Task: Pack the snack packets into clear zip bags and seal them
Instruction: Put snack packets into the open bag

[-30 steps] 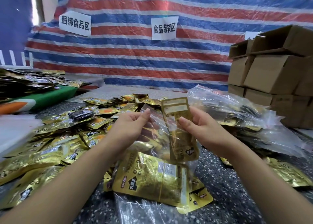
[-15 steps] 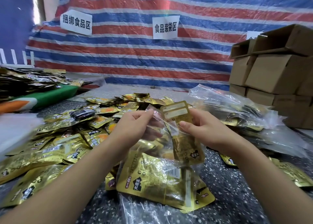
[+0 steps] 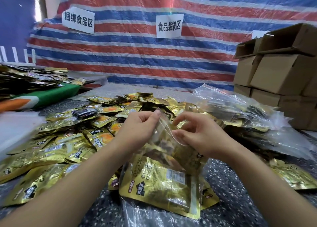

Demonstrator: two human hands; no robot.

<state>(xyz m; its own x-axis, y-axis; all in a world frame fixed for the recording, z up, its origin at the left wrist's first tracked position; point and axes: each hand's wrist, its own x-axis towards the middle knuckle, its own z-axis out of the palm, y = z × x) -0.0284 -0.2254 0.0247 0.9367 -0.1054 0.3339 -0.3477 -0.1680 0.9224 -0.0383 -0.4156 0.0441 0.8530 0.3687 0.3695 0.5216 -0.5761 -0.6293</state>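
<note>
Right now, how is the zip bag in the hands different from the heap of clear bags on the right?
The zip bag is held up, pinched at its mouth by the left hand and right hand; the heap of clear bags lies on the table, untouched. The held one is single; the heap is many. Both are clear plastic with gold packets inside.

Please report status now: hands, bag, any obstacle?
Left hand and right hand pinch zip bag top. Gold packets inside. Nothing in the way.

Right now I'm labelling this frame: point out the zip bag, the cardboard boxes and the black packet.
zip bag [image 3: 165,141], head view, clear upper wall.
cardboard boxes [image 3: 277,72], head view, front face.
black packet [image 3: 84,113], head view, its middle.
</note>
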